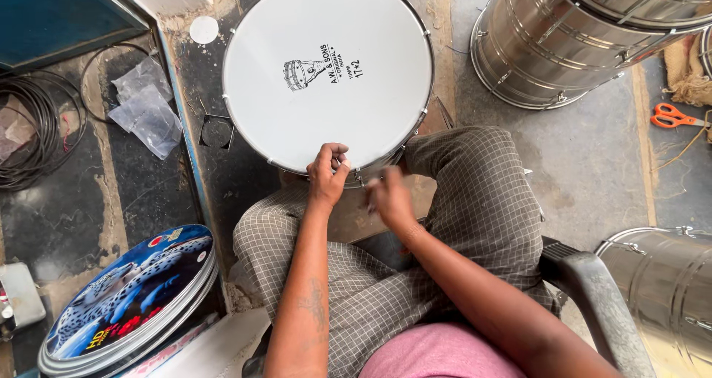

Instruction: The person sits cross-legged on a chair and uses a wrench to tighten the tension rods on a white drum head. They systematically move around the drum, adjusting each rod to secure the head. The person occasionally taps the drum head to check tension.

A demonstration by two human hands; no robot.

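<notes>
While the drum point(328, 74) stands on the floor point(586, 156) between the seated person's knees, its white head faces up and its near rim meets both hands. Left hand point(327, 174): fingers curled and pinched on the rim hardware at the near edge. Right hand point(391, 198): blurred just beside the same edge; finger state cannot be determined. For good work at this rim, judged from the grip, steady the shell with the knees and keep the pinch square on the fitting. Steel drum shells point(571, 37) lie at the floor's far right corner, orange scissors point(673, 116) beside them.
</notes>
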